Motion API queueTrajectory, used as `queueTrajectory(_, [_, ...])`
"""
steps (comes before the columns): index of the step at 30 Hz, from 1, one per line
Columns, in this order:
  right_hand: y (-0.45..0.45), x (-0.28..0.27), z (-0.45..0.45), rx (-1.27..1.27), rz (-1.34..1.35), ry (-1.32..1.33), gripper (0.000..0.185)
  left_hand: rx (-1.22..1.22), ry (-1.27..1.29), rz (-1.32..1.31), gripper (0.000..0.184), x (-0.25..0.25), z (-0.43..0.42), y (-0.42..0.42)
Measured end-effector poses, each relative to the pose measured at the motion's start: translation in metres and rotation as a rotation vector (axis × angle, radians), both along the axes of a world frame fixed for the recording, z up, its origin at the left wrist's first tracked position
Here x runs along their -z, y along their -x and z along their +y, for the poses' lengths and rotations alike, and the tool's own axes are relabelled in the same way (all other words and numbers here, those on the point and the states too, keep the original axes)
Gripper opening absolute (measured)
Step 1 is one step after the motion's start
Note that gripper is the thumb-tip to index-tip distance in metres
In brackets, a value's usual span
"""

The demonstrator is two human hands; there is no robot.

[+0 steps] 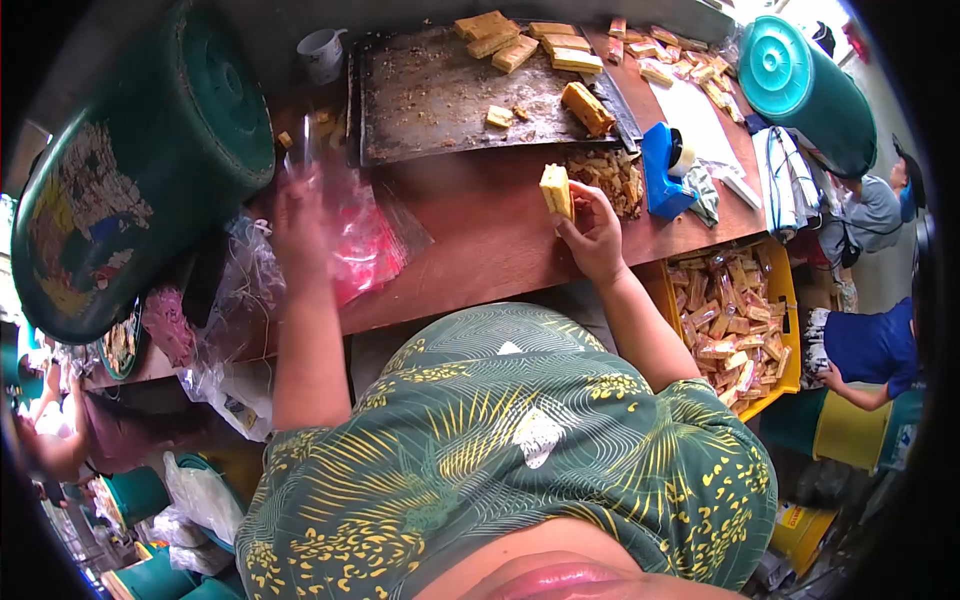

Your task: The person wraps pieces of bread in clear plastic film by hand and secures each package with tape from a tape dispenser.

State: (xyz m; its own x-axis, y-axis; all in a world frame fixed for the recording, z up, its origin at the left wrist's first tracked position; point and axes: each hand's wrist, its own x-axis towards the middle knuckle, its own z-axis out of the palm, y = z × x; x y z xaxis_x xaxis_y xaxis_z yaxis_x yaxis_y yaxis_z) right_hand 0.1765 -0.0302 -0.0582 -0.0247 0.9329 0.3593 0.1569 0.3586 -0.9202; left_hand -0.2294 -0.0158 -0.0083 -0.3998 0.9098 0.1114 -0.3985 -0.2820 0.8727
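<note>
While the right hand [594, 228] holds a bar [554, 190] over the table [480, 225], its thumb and fingers pinching the lower end, the left hand [300, 225] is a blur at the plastic bags [372, 245]; whether its fingers are spread or pressed together, I cannot tell. Just beside the bar lie scraps [617, 185] and a blue dispenser [660, 170]. Beyond stands 1 tray [430, 95] with loose bars [570, 48]. Wrapped bars [735, 320] fill a yellow crate [793, 352] at right; 1 big bin [140, 170] leans at left.

decent lane over the table [475, 225] between left hand [298, 225] and right hand [598, 235], tray [430, 95] bounds the far side, tape dispenser [660, 175] blocks the right, green bin [215, 100] crowds the left
</note>
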Motion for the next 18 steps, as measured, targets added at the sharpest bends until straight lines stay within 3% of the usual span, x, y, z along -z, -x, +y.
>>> queueTrajectory(4, [0.0,0.005,-0.001,-0.029,0.131,0.04,0.057,0.18,-0.332,0.829,0.023,-0.011,-0.031,-0.106])
queueTrajectory(6, [0.003,0.004,-0.003,-0.015,0.152,0.029,0.059,0.385,-0.3,1.429,0.038,-0.006,-0.038,-0.135])
queueTrajectory(7, [0.004,0.002,-0.004,-0.008,0.167,0.028,0.059,0.603,-0.099,1.444,0.056,0.002,-0.044,-0.147])
queueTrajectory(9, [0.003,0.003,-0.004,0.005,0.179,0.011,0.06,0.629,-0.097,1.546,0.066,0.011,-0.053,-0.153])
queueTrajectory(12, [-0.003,0.012,-0.004,0.018,0.121,-0.044,0.062,0.558,-0.223,1.242,0.077,0.02,-0.034,-0.123])
queueTrajectory(15, [0.002,-0.002,-0.009,-0.056,-0.083,-0.085,0.065,0.439,0.036,1.678,0.09,0.009,-0.036,-0.091])
queueTrajectory(18, [0.024,-0.028,-0.003,-0.224,-0.373,-0.137,0.065,0.448,0.131,1.718,0.092,0.006,-0.047,-0.09])
